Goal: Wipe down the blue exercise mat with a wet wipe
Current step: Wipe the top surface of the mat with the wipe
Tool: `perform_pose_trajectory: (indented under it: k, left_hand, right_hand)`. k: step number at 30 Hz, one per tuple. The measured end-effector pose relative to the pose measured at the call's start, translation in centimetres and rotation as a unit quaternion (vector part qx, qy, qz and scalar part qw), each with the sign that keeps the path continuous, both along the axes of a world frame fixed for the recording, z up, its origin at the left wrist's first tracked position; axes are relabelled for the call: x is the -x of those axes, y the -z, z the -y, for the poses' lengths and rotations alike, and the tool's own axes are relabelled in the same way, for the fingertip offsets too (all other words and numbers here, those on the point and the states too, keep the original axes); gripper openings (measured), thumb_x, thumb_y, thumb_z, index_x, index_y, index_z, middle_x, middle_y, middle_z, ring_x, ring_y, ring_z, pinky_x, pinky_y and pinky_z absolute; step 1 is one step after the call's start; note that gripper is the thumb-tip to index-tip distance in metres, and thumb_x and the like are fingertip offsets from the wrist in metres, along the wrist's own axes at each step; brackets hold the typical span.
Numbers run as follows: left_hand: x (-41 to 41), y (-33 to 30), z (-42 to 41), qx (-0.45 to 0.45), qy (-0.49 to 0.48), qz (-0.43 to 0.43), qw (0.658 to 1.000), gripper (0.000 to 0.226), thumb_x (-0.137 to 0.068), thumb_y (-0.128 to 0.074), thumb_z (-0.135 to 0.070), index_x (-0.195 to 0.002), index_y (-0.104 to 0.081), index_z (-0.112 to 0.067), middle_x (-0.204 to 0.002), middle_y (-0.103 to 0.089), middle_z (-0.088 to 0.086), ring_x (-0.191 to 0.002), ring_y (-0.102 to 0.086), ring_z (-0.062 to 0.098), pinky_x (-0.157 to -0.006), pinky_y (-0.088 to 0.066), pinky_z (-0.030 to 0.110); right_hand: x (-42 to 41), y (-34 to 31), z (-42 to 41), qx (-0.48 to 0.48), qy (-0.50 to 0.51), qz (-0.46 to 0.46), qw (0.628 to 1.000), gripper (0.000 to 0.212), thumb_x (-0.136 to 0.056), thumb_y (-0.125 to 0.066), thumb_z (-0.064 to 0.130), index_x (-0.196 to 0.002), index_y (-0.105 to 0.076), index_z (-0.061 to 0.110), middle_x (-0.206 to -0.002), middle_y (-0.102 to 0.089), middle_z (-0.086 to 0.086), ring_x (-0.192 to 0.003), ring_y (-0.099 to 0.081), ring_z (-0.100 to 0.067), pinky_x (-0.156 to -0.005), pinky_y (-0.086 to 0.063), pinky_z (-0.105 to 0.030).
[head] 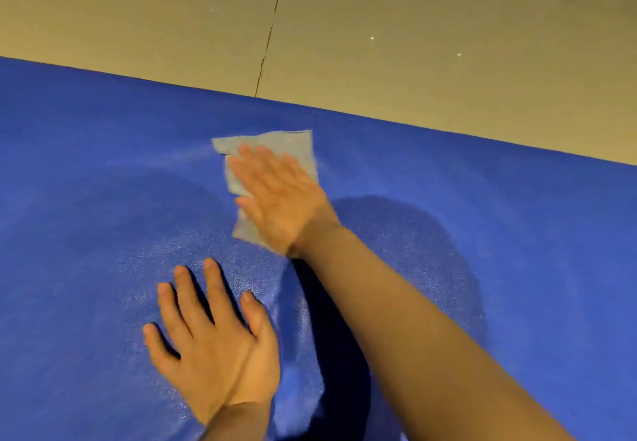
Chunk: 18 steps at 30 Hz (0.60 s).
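The wide blue foam exercise mat (103, 165) is spread across the middle and bottom of the frame, on a tan tiled floor (379, 27) that is seen along the top. The mat's far edge runs from the left side down toward the right side, so its long way seems to go left to right.

The right hand (279, 196) is laid flat, fingers straight, on the thin pale grey wet wipe (296, 144) in the middle of the frame, just below the mat's far edge. The wipe is pressed down, not pinched.

The left hand (210, 340) is spread flat on the mat at the lower left, with nothing held.

Shiny damp patches are seen near both hands. The dull blue mat to the far left and far right looks unwiped, so a sideways sweep is probably needed next.
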<state>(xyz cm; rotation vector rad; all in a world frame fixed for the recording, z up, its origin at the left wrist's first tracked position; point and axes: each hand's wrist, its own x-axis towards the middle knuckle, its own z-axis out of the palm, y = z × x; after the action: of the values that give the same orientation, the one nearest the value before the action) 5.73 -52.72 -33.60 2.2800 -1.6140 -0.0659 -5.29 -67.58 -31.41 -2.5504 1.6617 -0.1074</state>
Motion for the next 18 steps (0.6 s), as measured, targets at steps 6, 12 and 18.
perform_pose_trajectory:
  k: [6,12,18]
  left_hand:
    - [0.2,0.3,0.0,0.025,0.011,0.033,0.999,0.053,-0.098,-0.035,-0.036,-0.146,-0.044,-0.015,-0.153,-0.039,0.017,-0.142,-0.033,0.036,-0.114,-0.019,0.057]
    - [0.5,0.2,0.1,0.019,0.012,0.036,0.999,0.052,-0.099,-0.035,-0.037,-0.144,-0.048,-0.013,-0.151,-0.042,0.019,-0.139,-0.037,0.038,-0.111,-0.023,0.059]
    - [0.1,0.7,0.0,0.029,0.018,0.065,0.997,0.05,-0.103,-0.033,-0.035,-0.143,-0.05,-0.011,-0.148,-0.045,0.02,-0.136,-0.043,0.04,-0.107,-0.03,0.058]
  right_hand:
    - [21.6,-0.4,-7.2,-0.079,0.299,-0.025,0.951,0.076,-0.098,-0.003,0.05,-0.154,-0.016,0.0,-0.162,-0.015,-0.015,-0.15,-0.012,-0.032,-0.121,-0.011,-0.048]
    - [17.2,-0.4,-4.4,-0.07,0.395,-0.041,0.915,0.088,-0.095,0.013,0.043,-0.141,-0.038,-0.012,-0.152,-0.025,-0.033,-0.141,-0.022,-0.045,-0.117,-0.012,-0.052]
    - [-6.3,-0.8,4.0,-0.049,0.075,0.042,0.995,0.063,-0.105,-0.022,0.042,-0.156,-0.008,0.008,-0.164,-0.001,-0.01,-0.151,0.001,-0.023,-0.12,0.004,-0.041]
